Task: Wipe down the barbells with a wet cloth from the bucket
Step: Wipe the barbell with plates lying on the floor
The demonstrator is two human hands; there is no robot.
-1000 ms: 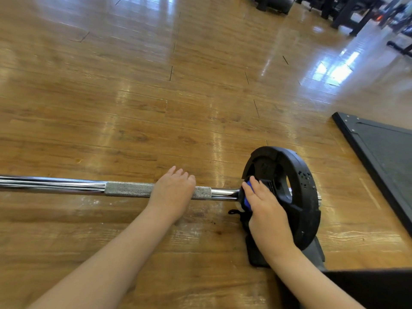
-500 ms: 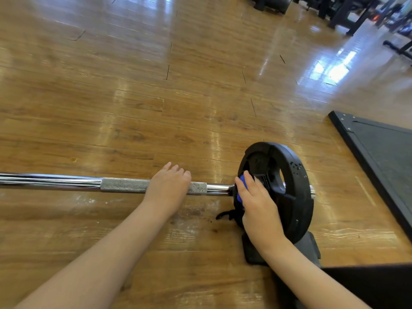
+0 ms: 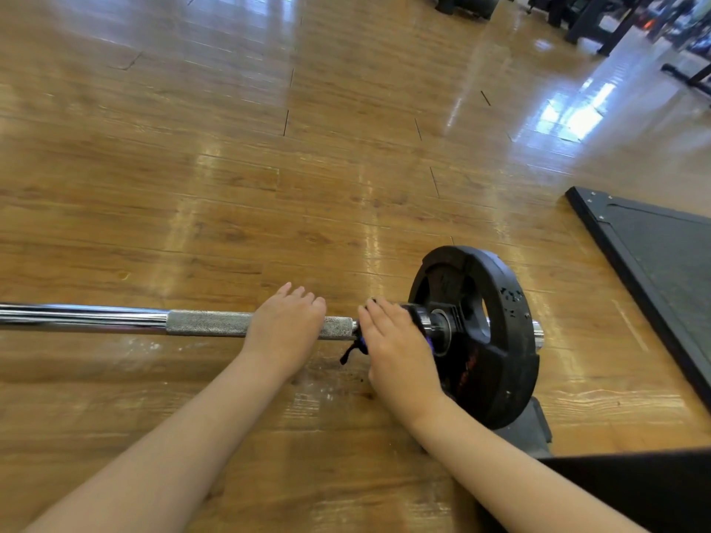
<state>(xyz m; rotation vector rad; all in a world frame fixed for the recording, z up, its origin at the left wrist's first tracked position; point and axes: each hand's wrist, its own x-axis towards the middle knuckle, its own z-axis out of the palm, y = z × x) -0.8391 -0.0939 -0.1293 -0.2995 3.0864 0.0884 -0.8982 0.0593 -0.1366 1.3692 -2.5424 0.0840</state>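
Head view: two bare forearms reach in from the near edge; one barbell and one plate counted.
Left hand (image 3: 284, 325): lies over the knurled grip of the barbell (image 3: 115, 319), fingers draped across the top; whether they wrap under, cannot tell.
Right hand (image 3: 396, 346): fingers curled over a dark cloth (image 3: 356, 346) with a blue edge, pressing it on the bar just inside the collar; a strap-like end hangs below.
Barbell: one, lying across the wooden floor (image 3: 346, 148), left to right.
Weight plate (image 3: 500, 340): one, black, upright on the right end; its lower rim sits on a dark block (image 3: 527, 428).
Mat (image 3: 661, 255): one, black, flat, right of the plate and apart from it.
Far background: dark gym frames, blurred, number unclear.
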